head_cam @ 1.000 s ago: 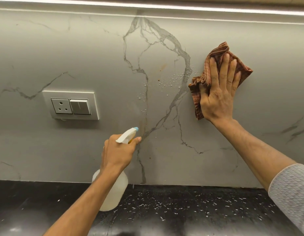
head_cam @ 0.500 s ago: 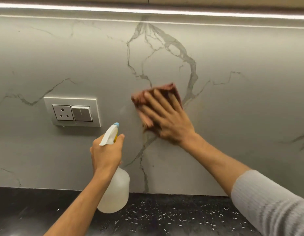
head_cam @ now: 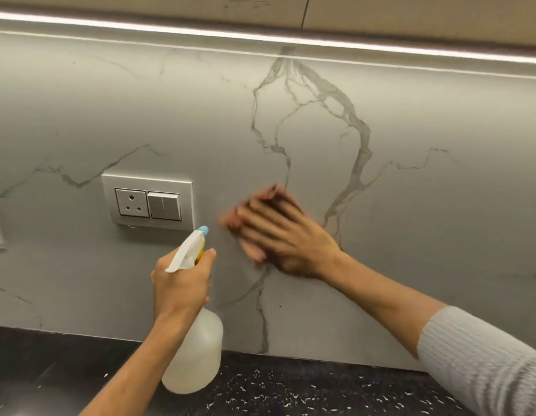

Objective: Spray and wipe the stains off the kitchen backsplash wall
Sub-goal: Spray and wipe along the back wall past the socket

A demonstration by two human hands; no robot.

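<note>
Backsplash wall [head_cam: 426, 205]: cloth [head_cam: 274, 192] pressed on it, spray bottle [head_cam: 197, 355] held near it.
Nearest me, over the black speckled counter [head_cam: 290, 388], my left grip [head_cam: 182, 280] is clenched round the bottle's neck, nozzle toward the wall. Farther in, my right grip [head_cam: 290, 244], fingers straight and blurred, presses the reddish-brown cloth flat against the veined marble, just right of the socket plate [head_cam: 148, 202].

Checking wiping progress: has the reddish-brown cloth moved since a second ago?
Yes, the reddish-brown cloth slid left and down, toward the grey rectangular socket plate.
</note>
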